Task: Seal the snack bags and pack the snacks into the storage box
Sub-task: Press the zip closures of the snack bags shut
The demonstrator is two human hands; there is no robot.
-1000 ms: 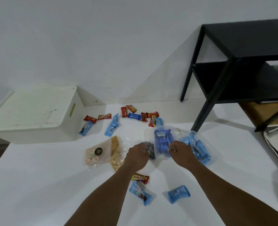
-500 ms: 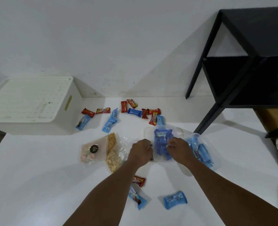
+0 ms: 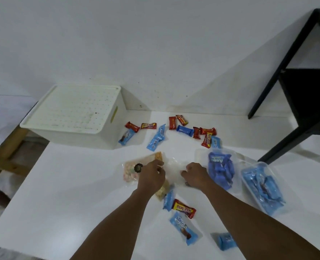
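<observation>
A clear bag of tan crackers lies at the middle of the white table. My left hand pinches its left side and covers part of it. My right hand pinches its right edge. A clear bag of pastel sweets with a black sticker sits just left of my left hand. Two clear bags of blue snacks lie to the right. The white storage box, lid on, stands at the back left. Loose red and blue wrapped snacks are scattered behind the bags.
More loose snacks lie near my forearms: a red bar, a blue pack and a small blue pack. A black shelf unit stands at the right. A wooden frame shows past the table's left edge.
Both hands have moved left, from the middle blue snack bag to the clear cracker bag. The blue bag now lies free to the right of my right hand.
</observation>
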